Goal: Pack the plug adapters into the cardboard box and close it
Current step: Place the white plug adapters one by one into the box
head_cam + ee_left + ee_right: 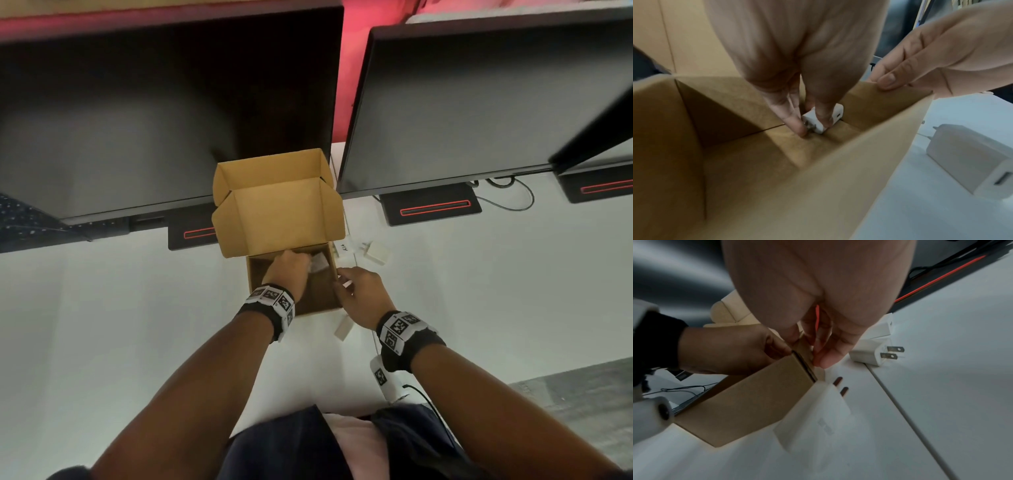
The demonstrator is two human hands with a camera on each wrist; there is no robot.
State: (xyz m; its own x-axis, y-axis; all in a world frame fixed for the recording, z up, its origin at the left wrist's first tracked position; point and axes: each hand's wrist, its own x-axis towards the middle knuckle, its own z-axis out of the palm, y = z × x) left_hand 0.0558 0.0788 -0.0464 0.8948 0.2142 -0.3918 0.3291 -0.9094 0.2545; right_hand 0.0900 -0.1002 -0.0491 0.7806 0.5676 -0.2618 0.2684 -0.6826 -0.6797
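The brown cardboard box stands open on the white desk, its lid tilted up at the back. My left hand reaches down into it. In the left wrist view its fingertips pinch a small white plug adapter that touches the floor in the far right corner. My right hand pinches the rim of the box's right wall. Three more white adapters lie outside on the right: two behind my right hand, one by the near corner.
Two dark monitors on black stands with red stripes rise right behind the box. A dark keyboard lies at the far left. A thin black cable trails near the right stand. The desk edge runs at lower right.
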